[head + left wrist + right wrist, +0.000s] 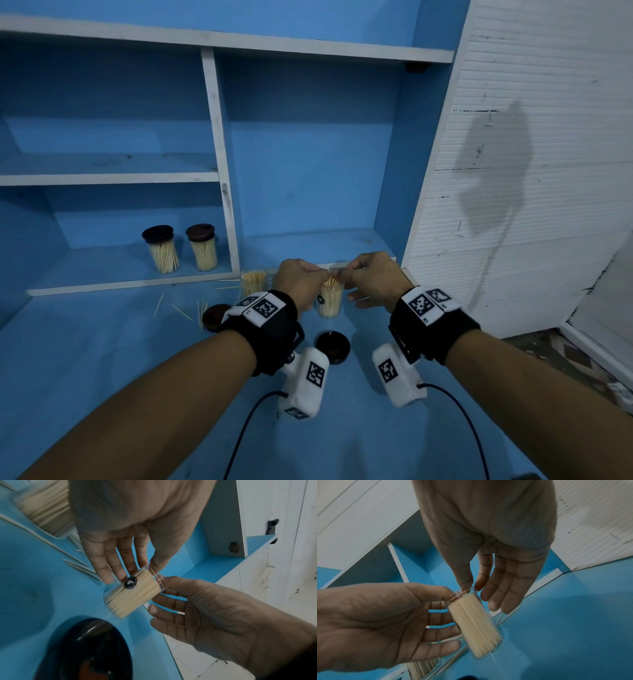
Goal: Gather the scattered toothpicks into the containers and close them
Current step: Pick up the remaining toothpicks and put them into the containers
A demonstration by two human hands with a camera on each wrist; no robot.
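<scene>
An open clear container (329, 298) packed with toothpicks stands on the blue surface, in front of the shelf edge. My left hand (310, 275) pinches its rim with thumb and forefinger, the other fingers straight against its side. In the right wrist view my right hand (471, 584) pinches a toothpick (461, 593) lying across the container (476, 626) mouth. A second open container (253, 282) stands just left. Loose toothpicks (181, 311) lie scattered further left. One dark lid (333, 346) lies near me, another lid (212, 317) is half hidden by my left wrist.
Two closed toothpick containers (161, 251) (203, 248) stand on the lower left shelf. A white divider (222, 192) splits the blue shelving. A white ribbed panel (513, 154) closes off the right side. The blue surface (102, 359) stretches toward me.
</scene>
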